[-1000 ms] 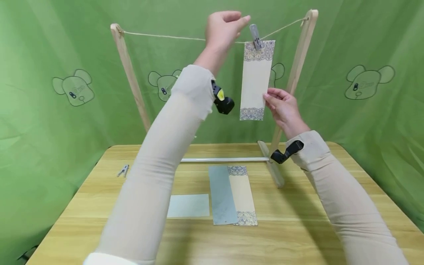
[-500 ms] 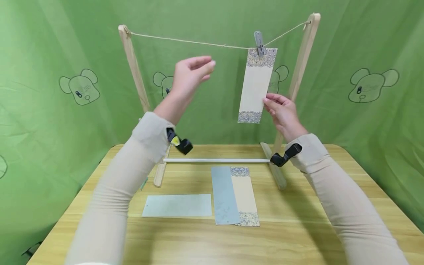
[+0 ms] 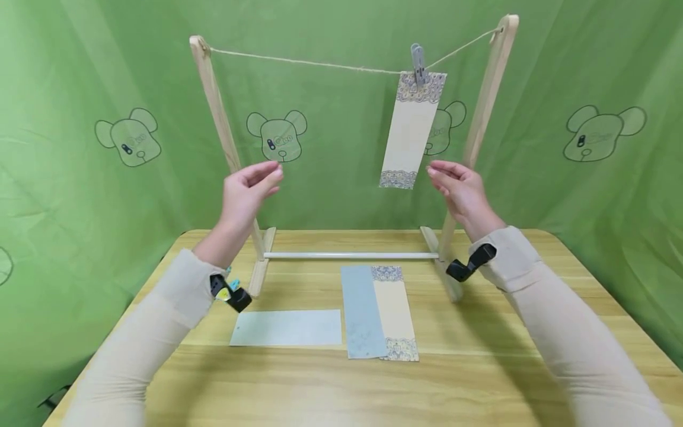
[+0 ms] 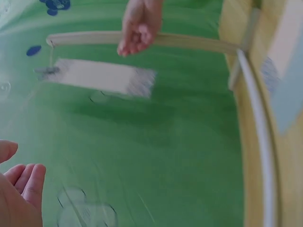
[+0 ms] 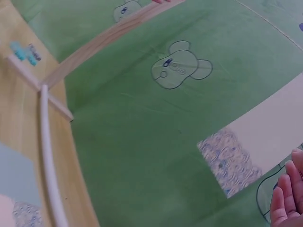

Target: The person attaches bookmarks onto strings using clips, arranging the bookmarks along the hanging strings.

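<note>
A cream paper strip (image 3: pixel 409 133) with blue patterned ends hangs slightly tilted from a string (image 3: pixel 304 61), held by a grey clothespin (image 3: pixel 418 64) at its top. My right hand (image 3: pixel 460 193) is just right of the strip's lower half, fingers loosely bent, a small gap between fingertips and paper. In the right wrist view the strip's patterned lower end (image 5: pixel 229 163) shows beside my fingers. My left hand (image 3: pixel 248 193) hovers in front of the left post, thumb and fingers relaxed, holding nothing. The left wrist view shows its parted fingers (image 4: pixel 33 187).
A wooden frame with left post (image 3: pixel 216 107), right post (image 3: pixel 491 89) and white crossbar (image 3: pixel 347 255) stands on the table (image 3: pixel 320 391). Before it lie a pale blue strip (image 3: pixel 285 328), a blue-grey strip (image 3: pixel 363 314) and an overlapped cream strip (image 3: pixel 393 308). Teal clothespins (image 5: pixel 23 53) lie by the left foot.
My left hand has come down and left, away from the string near the clothespin. My right hand has let go of the strip's edge, and the strip hangs free.
</note>
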The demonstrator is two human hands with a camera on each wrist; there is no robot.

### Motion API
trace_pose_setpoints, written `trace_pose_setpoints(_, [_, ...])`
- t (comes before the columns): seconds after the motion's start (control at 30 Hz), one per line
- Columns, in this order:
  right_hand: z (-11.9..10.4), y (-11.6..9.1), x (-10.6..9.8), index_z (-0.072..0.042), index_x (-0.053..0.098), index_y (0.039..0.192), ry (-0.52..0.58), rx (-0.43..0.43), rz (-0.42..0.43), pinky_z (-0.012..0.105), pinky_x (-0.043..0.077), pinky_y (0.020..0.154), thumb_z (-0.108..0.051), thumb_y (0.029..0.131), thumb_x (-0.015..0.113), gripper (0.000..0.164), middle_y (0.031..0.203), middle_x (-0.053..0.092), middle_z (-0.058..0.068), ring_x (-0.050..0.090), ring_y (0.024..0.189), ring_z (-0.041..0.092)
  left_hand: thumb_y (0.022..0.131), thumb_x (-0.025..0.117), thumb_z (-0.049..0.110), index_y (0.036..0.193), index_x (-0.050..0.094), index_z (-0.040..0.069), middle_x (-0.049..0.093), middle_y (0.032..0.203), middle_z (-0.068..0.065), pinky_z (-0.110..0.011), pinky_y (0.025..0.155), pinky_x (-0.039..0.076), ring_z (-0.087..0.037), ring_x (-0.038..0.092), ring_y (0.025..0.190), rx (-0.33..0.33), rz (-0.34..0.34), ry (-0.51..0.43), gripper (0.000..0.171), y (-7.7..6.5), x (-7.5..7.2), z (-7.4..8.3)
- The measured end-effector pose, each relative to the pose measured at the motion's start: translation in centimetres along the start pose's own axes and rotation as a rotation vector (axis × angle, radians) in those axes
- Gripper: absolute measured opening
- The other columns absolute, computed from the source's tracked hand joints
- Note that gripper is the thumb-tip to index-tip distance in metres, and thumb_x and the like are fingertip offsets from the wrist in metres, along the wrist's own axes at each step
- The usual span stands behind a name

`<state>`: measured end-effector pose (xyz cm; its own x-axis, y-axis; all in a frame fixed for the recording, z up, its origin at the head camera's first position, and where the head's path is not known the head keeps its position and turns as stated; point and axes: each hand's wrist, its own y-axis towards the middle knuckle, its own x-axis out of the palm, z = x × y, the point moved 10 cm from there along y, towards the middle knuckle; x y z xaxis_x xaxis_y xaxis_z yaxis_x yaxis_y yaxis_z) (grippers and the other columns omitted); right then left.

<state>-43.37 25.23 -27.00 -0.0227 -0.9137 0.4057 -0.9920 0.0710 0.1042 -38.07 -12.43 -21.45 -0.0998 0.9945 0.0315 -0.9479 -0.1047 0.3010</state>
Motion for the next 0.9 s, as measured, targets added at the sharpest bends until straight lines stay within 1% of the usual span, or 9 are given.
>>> trace_pose_setpoints(0.17, [1.6, -1.4, -1.4, -0.014, 0.067, 0.099, -0.152, 0.024, 0.009, 0.016, 0.050, 0.087, -0.008, 0.082, 0.072, 0.018, 0.092, 0.068, -0.006, 0.061, 0.086, 0.006, 0.085, 0.070, 0.011, 0.119, 0.059, -0.003, 0.068, 0.109, -0.005, -0.020, 0.082, 0.054, -0.011, 0.064, 0.093, -0.029, 0.036, 0.042, 0.038, -1.2, -3.3, -2.5])
trace_pose_setpoints(0.3, [3.6, -2.6, -2.3, -0.011, 0.063, 0.111, -0.302, 0.053, 0.010, 0.014, 0.050, 0.086, -0.015, 0.084, 0.071, 0.029, 0.095, 0.066, -0.009, 0.060, 0.088, 0.005, 0.085, 0.070, 0.011, 0.120, 0.057, -0.005, 0.069, 0.103, -0.001, -0.019, 0.081, 0.054, -0.010, 0.065, 0.092, -0.054, 0.076, 0.038, 0.041, -2.1, -5.9, -4.4])
trace_pose_setpoints(0.4, [5.5, -3.7, -2.7, -0.005, 0.056, 0.121, -0.411, 0.073, -0.011, 0.014, 0.050, 0.085, -0.017, 0.086, 0.069, 0.040, 0.096, 0.065, -0.010, 0.059, 0.091, 0.005, 0.085, 0.070, 0.011, 0.120, 0.058, -0.005, 0.070, 0.100, 0.003, -0.018, 0.080, 0.054, -0.010, 0.066, 0.092, -0.078, 0.101, 0.033, 0.040, -2.8, -7.7, -6.0])
trace_pose_setpoints(0.5, [7.5, -5.0, -2.8, -0.003, 0.052, 0.126, -0.536, 0.092, -0.043, 0.013, 0.048, 0.087, -0.022, 0.088, 0.068, 0.046, 0.100, 0.062, -0.013, 0.058, 0.095, 0.005, 0.085, 0.070, 0.009, 0.121, 0.057, -0.006, 0.070, 0.097, 0.007, -0.017, 0.079, 0.054, -0.006, 0.065, 0.090, -0.089, 0.123, 0.028, 0.041, -3.4, -9.6, -7.4])
trace_pose_setpoints(0.6, [9.3, -6.2, -3.1, -0.004, 0.052, 0.127, -0.639, 0.108, -0.068, 0.014, 0.049, 0.087, -0.027, 0.088, 0.067, 0.048, 0.103, 0.061, -0.012, 0.058, 0.096, 0.005, 0.085, 0.069, 0.007, 0.122, 0.054, -0.008, 0.070, 0.093, 0.011, -0.015, 0.078, 0.053, -0.002, 0.065, 0.086, -0.108, 0.146, 0.029, 0.043, -4.0, -11.4, -8.8])
trace_pose_setpoints(0.7, [10.9, -7.1, -3.4, 0.000, 0.052, 0.126, -0.667, 0.105, -0.078, 0.013, 0.049, 0.084, -0.025, 0.088, 0.067, 0.048, 0.099, 0.062, -0.012, 0.059, 0.092, 0.003, 0.086, 0.069, 0.008, 0.124, 0.053, -0.009, 0.069, 0.090, 0.015, -0.014, 0.078, 0.053, 0.000, 0.065, 0.085, -0.137, 0.170, 0.048, 0.045, -4.6, -13.2, -10.4])
trace_pose_setpoints(0.77, [11.9, -7.8, -3.5, 0.004, 0.052, 0.125, -0.640, 0.103, -0.087, 0.014, 0.050, 0.083, -0.020, 0.088, 0.067, 0.047, 0.093, 0.064, -0.013, 0.060, 0.089, 0.004, 0.086, 0.069, 0.008, 0.125, 0.052, -0.008, 0.069, 0.091, 0.015, -0.013, 0.077, 0.053, 0.000, 0.065, 0.085, -0.168, 0.180, 0.051, 0.046, -5.0, -14.3, -11.6])
trace_pose_setpoints(0.83, [12.7, -8.4, -3.7, 0.008, 0.052, 0.123, -0.605, 0.096, -0.100, 0.015, 0.051, 0.083, -0.013, 0.088, 0.067, 0.044, 0.090, 0.065, -0.013, 0.062, 0.087, 0.004, 0.086, 0.069, 0.009, 0.125, 0.054, -0.005, 0.069, 0.092, 0.014, -0.014, 0.079, 0.053, 0.000, 0.065, 0.086, -0.201, 0.180, 0.043, 0.044, -5.4, -15.3, -12.7])
trace_pose_setpoints(0.9, [13.6, -9.1, -4.0, 0.010, 0.052, 0.123, -0.584, 0.104, -0.111, 0.017, 0.052, 0.084, -0.009, 0.087, 0.066, 0.042, 0.090, 0.066, -0.009, 0.063, 0.087, 0.005, 0.086, 0.069, 0.009, 0.125, 0.053, -0.004, 0.069, 0.092, 0.014, -0.015, 0.081, 0.052, 0.000, 0.065, 0.087, -0.232, 0.185, 0.029, 0.044, -5.8, -16.4, -13.8])
